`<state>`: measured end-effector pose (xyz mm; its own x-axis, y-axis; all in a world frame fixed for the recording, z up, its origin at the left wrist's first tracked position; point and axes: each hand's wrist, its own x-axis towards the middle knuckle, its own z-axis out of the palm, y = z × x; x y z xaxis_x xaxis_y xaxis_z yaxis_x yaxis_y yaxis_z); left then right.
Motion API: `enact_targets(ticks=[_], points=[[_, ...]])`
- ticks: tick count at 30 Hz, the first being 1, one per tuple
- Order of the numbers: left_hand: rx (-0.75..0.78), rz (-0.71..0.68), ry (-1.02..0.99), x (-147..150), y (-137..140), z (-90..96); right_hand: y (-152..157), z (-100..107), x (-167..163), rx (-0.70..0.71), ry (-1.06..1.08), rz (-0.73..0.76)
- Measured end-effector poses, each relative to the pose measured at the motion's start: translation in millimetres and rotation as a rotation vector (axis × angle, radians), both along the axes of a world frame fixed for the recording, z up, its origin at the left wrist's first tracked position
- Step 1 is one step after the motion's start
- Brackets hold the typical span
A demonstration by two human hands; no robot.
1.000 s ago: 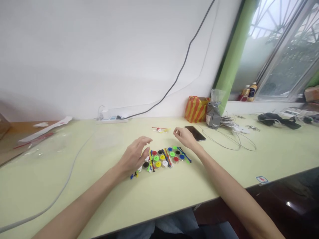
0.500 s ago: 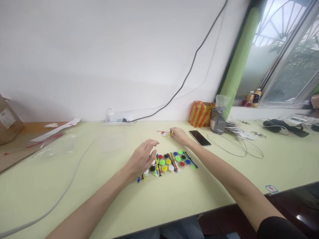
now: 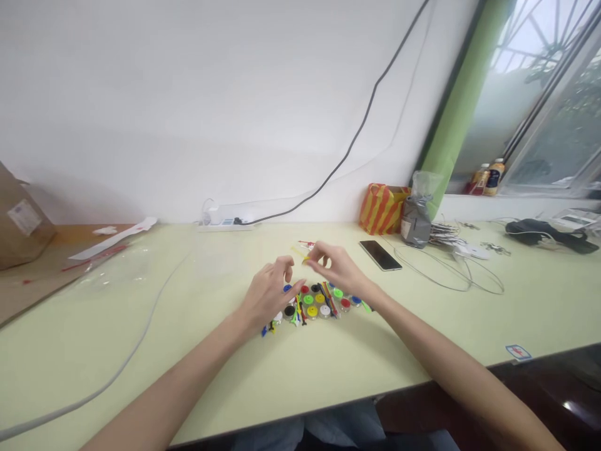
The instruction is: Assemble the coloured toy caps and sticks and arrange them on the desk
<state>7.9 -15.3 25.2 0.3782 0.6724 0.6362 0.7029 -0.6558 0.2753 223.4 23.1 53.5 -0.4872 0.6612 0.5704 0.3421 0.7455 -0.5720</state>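
My right hand [image 3: 335, 266] pinches a thin yellow plastic arrow [image 3: 299, 252] above the table. Facing it, my left hand [image 3: 272, 288] is half curled, thumb and fingers apart, and nothing shows between them. Beneath both hands lies a cluster of round caps, among them a yellow cap [image 3: 312, 311], a black cap [image 3: 290, 311] and a red cap [image 3: 345, 304]. Bundles of coloured plastic arrows [image 3: 328, 299] lie between the caps. Part of the cluster is hidden by my hands. Just behind my right hand rests a small red piece [image 3: 307, 243].
A phone [image 3: 380, 255] lies to the right of my hands. Behind it stand a striped bag [image 3: 382, 210] and a grey bag [image 3: 416, 216]. Cables [image 3: 451, 288] spread at right. A power strip [image 3: 225, 225] sits by the wall, and a pale cable [image 3: 141, 344] crosses the left side.
My right hand has drawn back toward me from the small pieces at the back, carrying the yellow arrow. My left hand stays over the left of the cluster.
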Motion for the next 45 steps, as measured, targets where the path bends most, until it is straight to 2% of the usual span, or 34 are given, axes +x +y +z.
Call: enact_targets(ticks=[3,7,14,18,23,29,35,39,45], points=[[-0.121,-0.014,0.003,-2.9,-1.0,1.7,-22.6,-11.8,-19.1,-0.007,0.080,0.131],[-0.163,-0.128,-0.020,-1.9,-3.4,2.2,-34.1,-22.3,-21.2,0.020,0.175,0.179],[-0.064,-0.127,-0.062,4.2,-2.2,-2.4,-31.3,-16.8,-13.1,0.086,0.221,0.046],[-0.040,-0.152,-0.077,2.3,-0.5,-3.9,-29.3,-19.7,-12.5,0.152,0.216,0.052],[-0.051,-0.100,-0.096,3.4,-2.5,-3.2,-30.0,-20.6,-12.3,0.153,0.206,0.040],[-0.059,-0.032,-0.018,3.2,-2.9,2.7,-32.6,-24.9,-15.2,0.173,0.278,-0.010],[-0.078,-0.064,0.009,2.8,-3.9,5.0,-35.5,-25.4,-16.7,0.224,0.267,0.000],[-0.050,-0.093,-0.007,5.2,-5.3,5.7,-37.4,-18.4,-15.3,0.152,0.269,0.058],[-0.040,-0.184,0.021,5.3,-6.9,11.3,-41.7,-17.1,-18.1,0.042,0.262,-0.006]])
